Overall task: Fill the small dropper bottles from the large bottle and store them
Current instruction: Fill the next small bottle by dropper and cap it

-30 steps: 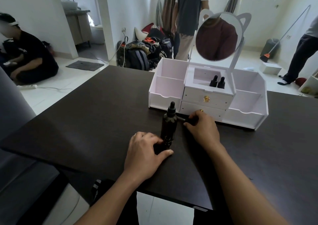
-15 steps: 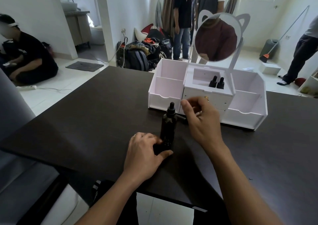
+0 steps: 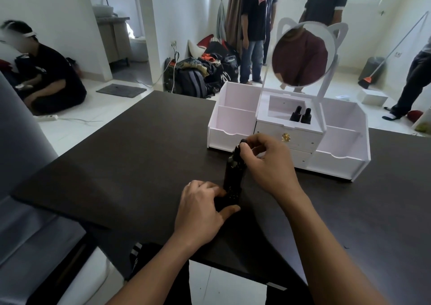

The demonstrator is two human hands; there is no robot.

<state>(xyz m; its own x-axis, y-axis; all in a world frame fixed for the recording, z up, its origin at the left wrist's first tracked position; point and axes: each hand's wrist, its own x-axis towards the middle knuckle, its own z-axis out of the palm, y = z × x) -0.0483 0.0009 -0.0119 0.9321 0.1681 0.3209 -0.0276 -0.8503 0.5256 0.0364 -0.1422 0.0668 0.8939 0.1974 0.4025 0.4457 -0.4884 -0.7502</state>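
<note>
The large black bottle (image 3: 233, 174) stands upright on the dark table (image 3: 140, 164), just in front of the white organizer (image 3: 233, 118). My right hand (image 3: 268, 164) pinches the dropper cap (image 3: 239, 146) on top of it. At the bottle's foot, my left hand (image 3: 200, 209) grips a small dark dropper bottle (image 3: 227, 202) between thumb and fingers, which hide most of it. Two small capped dropper bottles (image 3: 300, 115) stand in the organizer's top middle compartment.
The organizer carries a round cat-eared mirror (image 3: 300, 55), open side bins and two drawers with a gold knob (image 3: 285, 137). Several people stand or sit on the floor beyond the table. A grey seat (image 3: 23, 188) lies at my left.
My right hand has lifted off the table beside the organizer, leaving a small part there, and moved left onto the large bottle's dropper cap. My left hand has stayed in place.
</note>
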